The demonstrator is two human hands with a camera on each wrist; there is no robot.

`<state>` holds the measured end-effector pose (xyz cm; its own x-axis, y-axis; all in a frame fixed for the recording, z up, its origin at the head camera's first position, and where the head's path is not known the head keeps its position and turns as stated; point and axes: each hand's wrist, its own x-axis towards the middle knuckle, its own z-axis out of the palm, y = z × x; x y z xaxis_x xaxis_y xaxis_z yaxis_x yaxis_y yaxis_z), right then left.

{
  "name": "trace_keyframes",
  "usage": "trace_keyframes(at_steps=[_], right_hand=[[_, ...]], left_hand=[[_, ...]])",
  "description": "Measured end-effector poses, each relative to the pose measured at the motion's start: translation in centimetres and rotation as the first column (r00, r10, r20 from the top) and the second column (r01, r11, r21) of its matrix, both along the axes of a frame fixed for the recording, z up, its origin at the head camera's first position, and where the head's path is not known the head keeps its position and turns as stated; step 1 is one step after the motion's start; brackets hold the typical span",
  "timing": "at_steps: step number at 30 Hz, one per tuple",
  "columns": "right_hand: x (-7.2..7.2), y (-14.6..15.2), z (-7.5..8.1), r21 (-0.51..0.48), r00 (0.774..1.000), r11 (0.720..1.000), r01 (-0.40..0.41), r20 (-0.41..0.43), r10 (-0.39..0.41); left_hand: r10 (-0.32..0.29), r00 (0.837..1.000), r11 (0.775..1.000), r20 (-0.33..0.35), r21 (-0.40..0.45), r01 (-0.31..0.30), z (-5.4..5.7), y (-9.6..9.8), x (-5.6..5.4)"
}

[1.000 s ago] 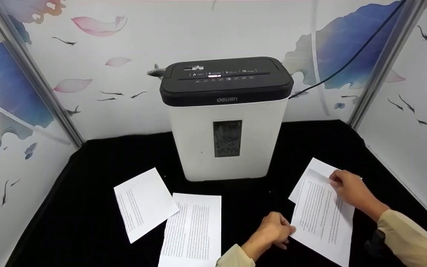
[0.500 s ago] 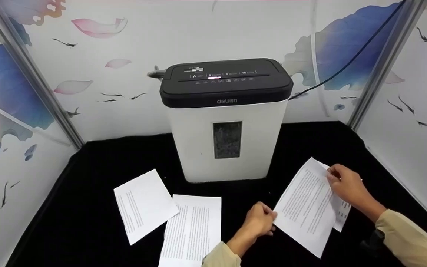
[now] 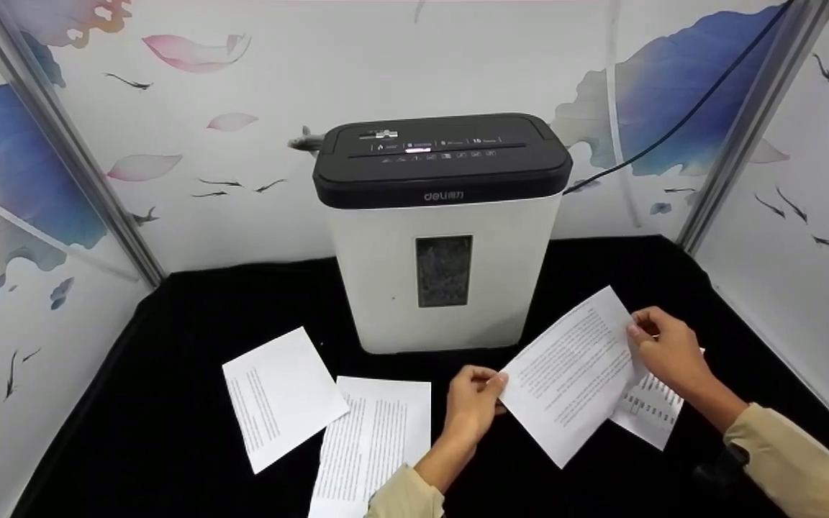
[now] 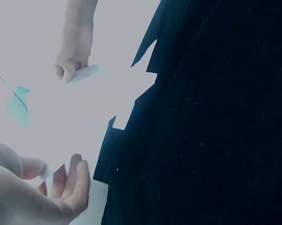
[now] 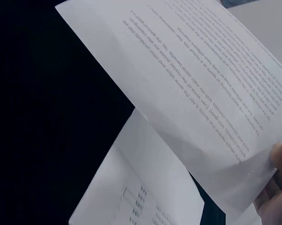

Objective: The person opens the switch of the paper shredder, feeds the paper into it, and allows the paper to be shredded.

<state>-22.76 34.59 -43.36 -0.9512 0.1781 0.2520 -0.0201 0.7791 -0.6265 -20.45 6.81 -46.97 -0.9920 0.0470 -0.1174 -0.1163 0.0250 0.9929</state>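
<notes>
Between both hands a printed sheet of paper (image 3: 573,374) is held up, tilted above the black cloth. My left hand (image 3: 473,403) pinches its left corner between thumb and fingers. On the opposite edge, my right hand (image 3: 668,352) pinches the sheet near its upper right. Below the right hand lies another printed sheet (image 3: 650,414), partly covered by the held one; the right wrist view shows this lower sheet (image 5: 136,178) too. In the left wrist view the held paper is washed out by glare, with the left hand (image 4: 51,192) at the lower left.
A white paper shredder (image 3: 386,273) with a black top and a feed slot (image 3: 472,150) stands at the back middle. Two more printed sheets, a left one (image 3: 281,403) and a nearer one (image 3: 378,446), overlap on the black cloth (image 3: 170,446). A black cable (image 3: 673,129) runs up behind.
The printed sheet has been lifted and turned, moving left and upward with my left hand. My right hand has shifted slightly up and left. More of the sheet beneath is uncovered.
</notes>
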Motion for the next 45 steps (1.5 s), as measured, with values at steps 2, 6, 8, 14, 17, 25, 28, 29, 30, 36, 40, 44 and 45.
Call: trace_keyframes(at_steps=[2,6,8,14,17,25,28,29,30,36,40,44,45], right_hand=[[0.0,-0.4,0.2,-0.017,1.000,1.000,0.011,0.002,-0.011],[0.0,-1.3,0.7,-0.071,1.000,0.997,0.022,0.013,-0.021],[0.0,-1.6,0.9,-0.100,1.000,0.995,0.022,0.012,-0.020],[0.0,-2.8,1.5,-0.195,1.000,0.981,0.005,0.007,-0.004],[0.1,-3.4,1.9,-0.241,1.000,0.971,-0.004,0.018,0.008],[0.2,-5.0,2.7,-0.353,0.997,0.932,-0.077,-0.017,0.076],[0.3,-5.7,2.9,-0.376,0.994,0.921,-0.107,-0.058,0.093],[0.3,-5.9,3.0,-0.377,0.993,0.919,-0.114,-0.068,0.095],[0.3,-6.1,3.2,-0.376,0.992,0.919,-0.118,-0.078,0.096],[0.4,-6.8,3.9,-0.397,0.988,0.907,-0.142,-0.118,0.103],[0.5,-7.0,4.5,-0.396,0.985,0.905,-0.155,-0.135,0.110],[0.7,-7.3,5.1,-0.381,0.982,0.908,-0.175,-0.132,0.134],[0.8,-7.4,5.3,-0.379,0.981,0.908,-0.181,-0.130,0.141]], left_hand=[[0.016,1.000,0.999,-0.012,0.035,-0.016,0.0,-0.4,-0.1],[0.046,0.998,0.995,-0.046,0.094,-0.042,0.0,-1.1,-0.3],[0.059,0.996,0.992,-0.068,0.115,-0.051,0.1,-1.4,-0.3],[0.105,0.987,0.989,-0.121,0.117,-0.091,1.0,-2.9,-0.7],[0.110,0.985,0.990,-0.135,0.100,-0.096,1.6,-3.9,-0.9],[0.126,0.976,0.992,-0.180,0.022,-0.124,3.3,-7.0,-1.7],[0.136,0.974,0.991,-0.182,0.032,-0.133,3.7,-7.9,-1.9],[0.140,0.974,0.990,-0.179,0.036,-0.136,3.9,-8.1,-1.9],[0.146,0.972,0.989,-0.183,0.035,-0.141,4.1,-8.3,-1.9],[0.181,0.960,0.983,-0.214,0.053,-0.174,5.3,-9.3,-2.1],[0.178,0.957,0.984,-0.229,0.053,-0.170,6.0,-10.1,-2.3],[0.166,0.957,0.986,-0.237,0.031,-0.163,6.8,-11.3,-2.4],[0.162,0.957,0.987,-0.239,0.020,-0.162,7.0,-11.6,-2.4]])
